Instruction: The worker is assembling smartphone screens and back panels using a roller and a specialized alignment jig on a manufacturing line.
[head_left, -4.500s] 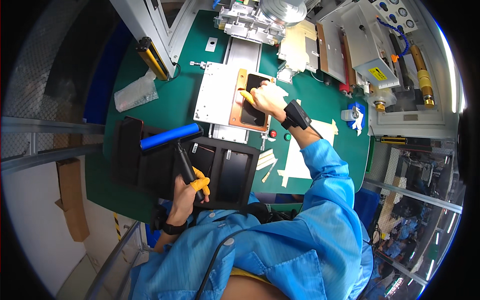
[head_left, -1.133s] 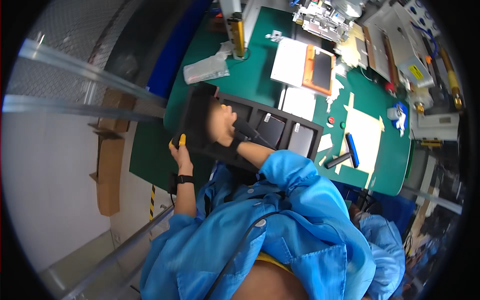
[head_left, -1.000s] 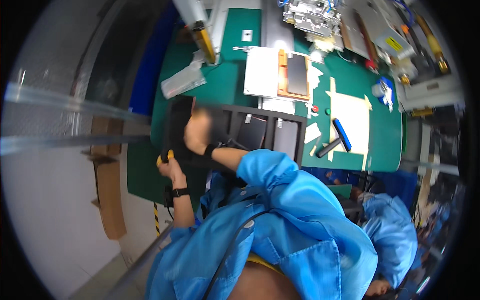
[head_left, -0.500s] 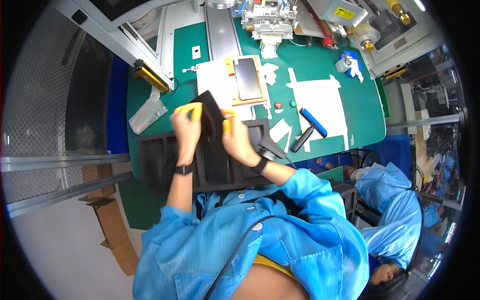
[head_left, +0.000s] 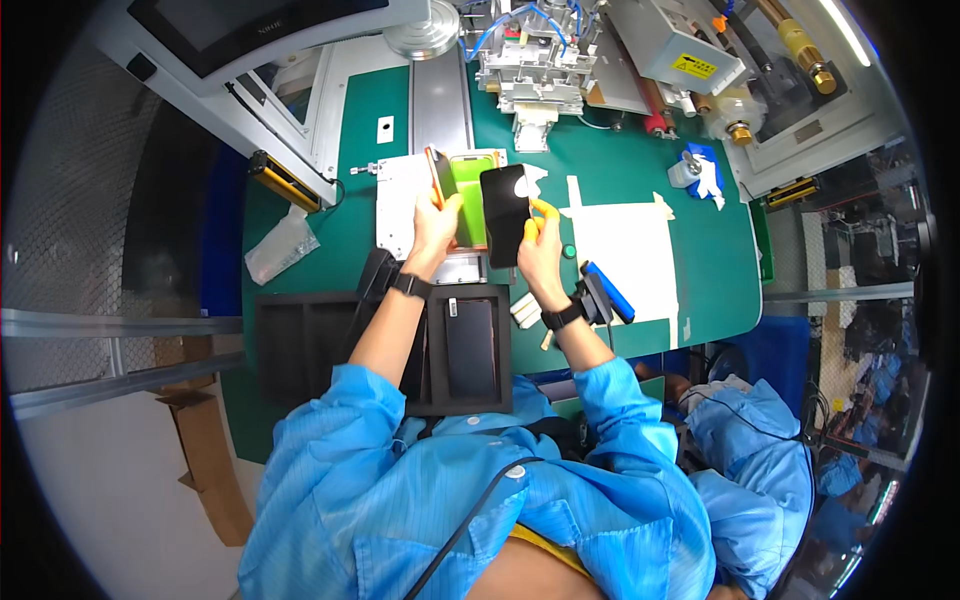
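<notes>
My left hand (head_left: 437,228) grips a phone (head_left: 442,176) with an orange edge, tilted nearly on its side over a white fixture plate (head_left: 398,205). Beside it lies the fixture's bright green recess (head_left: 471,188), with nothing seated in the part that shows. My right hand (head_left: 541,255), with yellow finger covers, pinches the right edge of a dark phone-sized panel (head_left: 505,218). The panel hangs just right of the green recess, and a bright reflection shows at its upper corner. Both hands are closed, and parts of the left fingers are hidden behind the phone.
A black foam tray (head_left: 275,345) with compartments lies close to me; a dark panel (head_left: 471,350) sits in one. To the right are a blue roller (head_left: 608,290), white sheet (head_left: 625,250) and small bottle (head_left: 685,170). A metal press (head_left: 535,80) stands behind. A co-worker's blue sleeve (head_left: 745,430) is at lower right.
Both hands have moved forward from the foam tray to the fixture. The phone in the fixture has left it, baring the green recess. Left now holds an orange-edged phone, right a dark panel.
</notes>
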